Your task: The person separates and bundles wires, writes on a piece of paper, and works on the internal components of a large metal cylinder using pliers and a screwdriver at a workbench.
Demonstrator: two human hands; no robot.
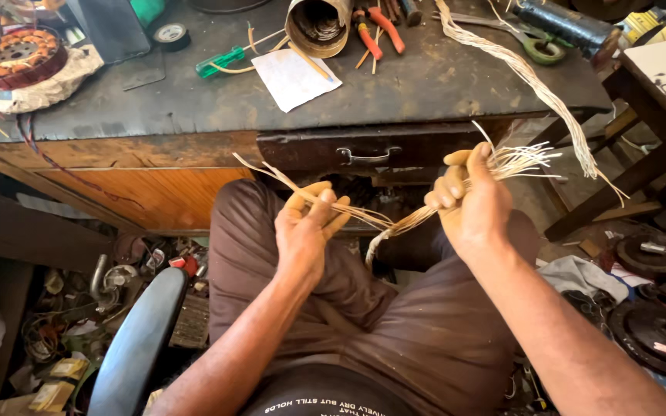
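While your left hand (307, 223) pinches a few thin strips and your right hand (468, 196) is closed around the pale bundle (406, 223) above your lap, a hard tug could snap or tangle them.

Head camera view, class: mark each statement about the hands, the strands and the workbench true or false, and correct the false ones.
1. Both hands hold the same bundle of pale strands. True.
2. The left hand holds a green screwdriver. False: the green screwdriver lies on the workbench.
3. The drawer under the benchtop is shut. True.
4. The right hand rests flat on the thigh. False: its grip is closed on the strands, raised above the lap.
5. Red-handled pliers lie on the bench. True.
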